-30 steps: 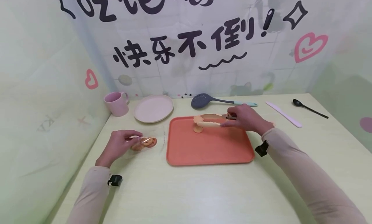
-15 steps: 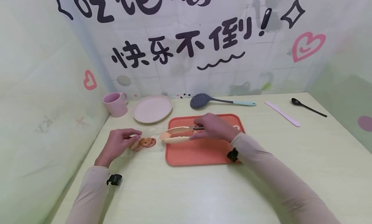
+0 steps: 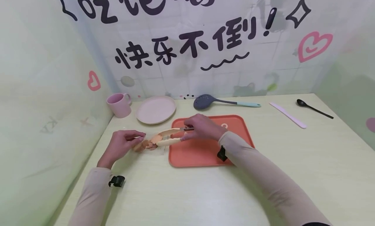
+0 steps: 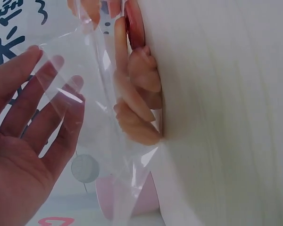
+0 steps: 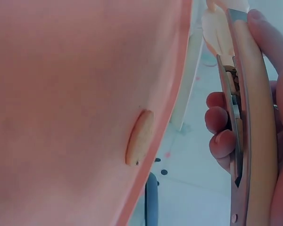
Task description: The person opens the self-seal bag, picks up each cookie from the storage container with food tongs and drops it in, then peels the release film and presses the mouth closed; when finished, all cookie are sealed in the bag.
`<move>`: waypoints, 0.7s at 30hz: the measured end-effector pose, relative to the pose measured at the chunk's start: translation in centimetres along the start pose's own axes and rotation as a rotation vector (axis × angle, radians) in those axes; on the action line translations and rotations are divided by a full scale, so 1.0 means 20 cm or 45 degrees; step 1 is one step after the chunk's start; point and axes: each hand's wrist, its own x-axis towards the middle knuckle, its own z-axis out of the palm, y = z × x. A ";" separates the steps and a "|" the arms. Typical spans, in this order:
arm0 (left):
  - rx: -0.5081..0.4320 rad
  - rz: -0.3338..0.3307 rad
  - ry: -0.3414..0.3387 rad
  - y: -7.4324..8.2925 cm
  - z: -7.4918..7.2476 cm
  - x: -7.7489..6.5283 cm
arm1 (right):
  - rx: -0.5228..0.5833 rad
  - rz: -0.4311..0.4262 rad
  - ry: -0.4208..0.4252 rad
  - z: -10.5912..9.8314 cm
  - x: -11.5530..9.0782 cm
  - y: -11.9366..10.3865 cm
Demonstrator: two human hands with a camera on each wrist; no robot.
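Note:
A clear plastic bag (image 4: 92, 117) with several toy cookies (image 4: 137, 126) in it lies left of the orange tray. My left hand (image 3: 118, 146) pinches the bag's edge between thumb and fingers; its other fingers show behind the film in the left wrist view. My right hand (image 3: 203, 127) grips a pair of cream-headed tongs (image 3: 168, 142) by the handles, reaching left over the tray (image 3: 202, 159). The tongs' heads overlap the cookies at the bag's mouth in the head view. One pale cookie (image 5: 140, 137) lies on the tray near its far rim.
Along the back stand a pink mug (image 3: 119, 105) and a pink plate (image 3: 156, 110). A slotted spoon (image 3: 203, 102) lies behind the tray. Farther right are a pink knife (image 3: 288, 115) and a black spoon (image 3: 314, 108).
My right hand has carried the tongs left from over the tray to the bag, leaving a pale cookie on the tray. My left hand keeps its place at the bag.

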 end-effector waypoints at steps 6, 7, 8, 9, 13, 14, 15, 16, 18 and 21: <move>-0.011 -0.034 0.018 -0.01 0.00 0.00 | 0.045 0.014 -0.046 0.01 0.04 -0.02; -0.018 -0.035 0.025 -0.01 0.00 0.01 | 0.079 0.017 -0.057 0.01 0.04 -0.02; -0.022 -0.032 0.031 -0.01 0.00 0.01 | 0.110 0.022 -0.069 0.02 0.05 -0.03; -0.030 -0.025 0.035 -0.01 0.00 0.01 | 0.135 0.028 -0.075 0.03 0.05 -0.03; -0.059 -0.007 0.033 -0.01 0.01 0.02 | 0.161 0.041 -0.066 0.06 0.07 -0.05; -0.059 -0.007 0.035 -0.01 0.01 0.02 | 0.163 0.040 -0.064 0.06 0.08 -0.06; -0.059 -0.014 0.037 -0.01 0.01 0.01 | 0.165 0.036 -0.063 0.07 0.09 -0.06; -0.059 -0.022 0.038 -0.01 0.01 0.01 | 0.167 0.028 -0.066 0.07 0.10 -0.07; -0.049 -0.032 0.037 -0.02 0.01 0.01 | 0.160 0.015 -0.068 0.07 0.11 -0.07; -0.043 -0.037 0.028 -0.02 0.00 0.01 | 0.101 0.017 -0.055 0.06 0.11 -0.08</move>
